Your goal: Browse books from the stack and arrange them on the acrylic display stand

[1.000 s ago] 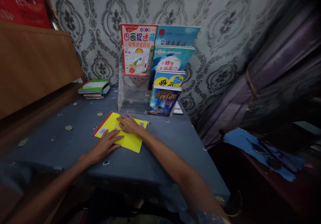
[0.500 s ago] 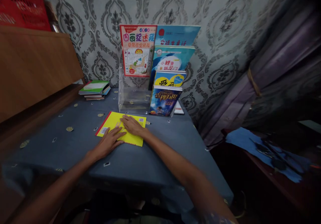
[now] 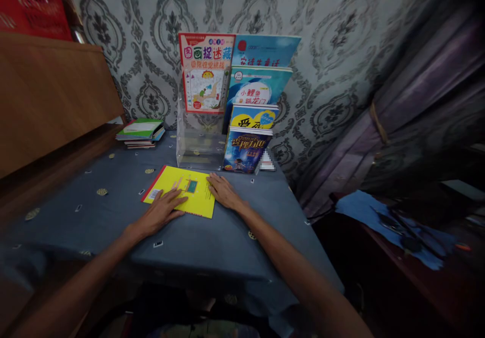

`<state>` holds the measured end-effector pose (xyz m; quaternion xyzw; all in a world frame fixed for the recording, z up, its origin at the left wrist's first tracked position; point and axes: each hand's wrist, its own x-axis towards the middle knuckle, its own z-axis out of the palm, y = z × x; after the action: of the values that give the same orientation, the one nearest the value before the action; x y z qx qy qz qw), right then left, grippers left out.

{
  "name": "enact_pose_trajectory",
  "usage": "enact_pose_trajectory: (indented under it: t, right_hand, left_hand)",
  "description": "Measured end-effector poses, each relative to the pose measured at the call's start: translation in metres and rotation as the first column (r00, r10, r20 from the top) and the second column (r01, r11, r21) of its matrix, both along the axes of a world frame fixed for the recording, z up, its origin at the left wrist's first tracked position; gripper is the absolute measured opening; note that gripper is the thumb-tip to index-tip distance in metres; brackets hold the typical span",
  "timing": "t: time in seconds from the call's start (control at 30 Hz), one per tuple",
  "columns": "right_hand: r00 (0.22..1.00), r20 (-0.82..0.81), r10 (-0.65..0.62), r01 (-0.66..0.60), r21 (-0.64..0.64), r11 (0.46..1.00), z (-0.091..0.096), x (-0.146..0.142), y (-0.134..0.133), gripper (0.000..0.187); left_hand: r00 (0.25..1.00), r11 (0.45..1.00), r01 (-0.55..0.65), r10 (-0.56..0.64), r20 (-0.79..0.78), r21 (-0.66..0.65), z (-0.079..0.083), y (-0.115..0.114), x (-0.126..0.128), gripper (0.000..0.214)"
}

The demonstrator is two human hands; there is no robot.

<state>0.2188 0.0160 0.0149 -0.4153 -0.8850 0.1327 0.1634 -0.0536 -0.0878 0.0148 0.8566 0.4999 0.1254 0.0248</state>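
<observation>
A yellow book [image 3: 200, 205] with a red spine lies flat and closed on the table. My left hand [image 3: 163, 210] rests on its lower left part, fingers stretched out and spread. At the book's right edge is my right hand [image 3: 224, 191], fingers extended, the tips over the upper right corner. Behind the book stands a clear display rack [image 3: 197, 158]. It bears a red-bordered picture book [image 3: 207, 90] at the upper left and, in a stepped column at the right, several books, the lowest being a dark blue book [image 3: 246, 151].
A stack of thin books [image 3: 140, 131] lies at the back left, near a wooden cabinet [image 3: 56, 90]. The table [image 3: 94, 216] has a grey-blue patterned cloth. A tied curtain [image 3: 348, 141] hangs at right, above a blue cloth [image 3: 379, 216] with dark items on it.
My right hand has slid right, from the middle of the yellow book to its right edge, uncovering a green board picture. My left hand stays on the book. The view has shifted slightly.
</observation>
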Motion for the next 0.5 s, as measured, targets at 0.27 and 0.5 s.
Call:
enact_pose_trajectory:
  t: [0.27, 0.5]
  right_hand:
    - [0.999, 0.036, -0.037, 0.038, -0.023, 0.999, 0.01, -0.002, -0.016, 0.048]
    - [0.99, -0.139, 0.011, -0.021, -0.07, 0.997, 0.018, 0.017, -0.033, 0.05]
  left_hand:
    - [0.983, 0.99, 0.123, -0.112, -0.143, 0.075, 0.013, 0.008, -0.002, 0.055]
    - [0.998, 0.988, 0.055, -0.059, 0.024, 0.143, 0.019, 0.003, -0.006, 0.052]
